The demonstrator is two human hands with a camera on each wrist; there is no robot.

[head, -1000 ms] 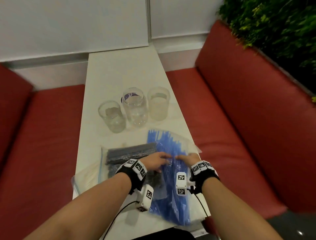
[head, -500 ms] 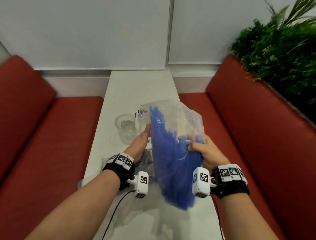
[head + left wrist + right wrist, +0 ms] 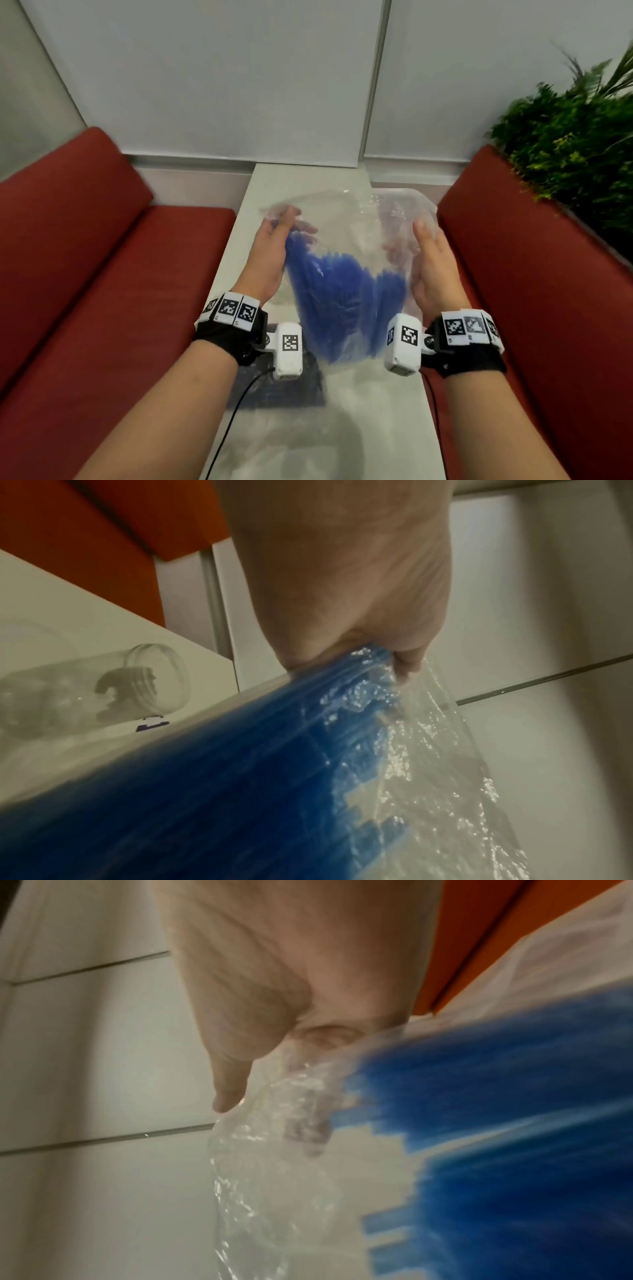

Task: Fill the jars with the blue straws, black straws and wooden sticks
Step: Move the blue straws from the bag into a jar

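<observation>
Head view: clear bag of blue straws held upright above the table.
Left hand pinches straws through the limp, slippery film; right hand grips the bag's side. Light, loose bundle: better taken near its top.

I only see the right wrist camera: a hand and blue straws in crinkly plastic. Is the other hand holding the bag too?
Observer: Yes. In the head view, the left hand grips the clear bag at its other top corner.
Operator: Where are the jars?
Observer: The left wrist view shows one glass jar on the white table, beyond the bag.
Operator: Any black ones?
Observer: The head view shows a blurry dark bundle, probably the black straws, near the left wrist.
</observation>
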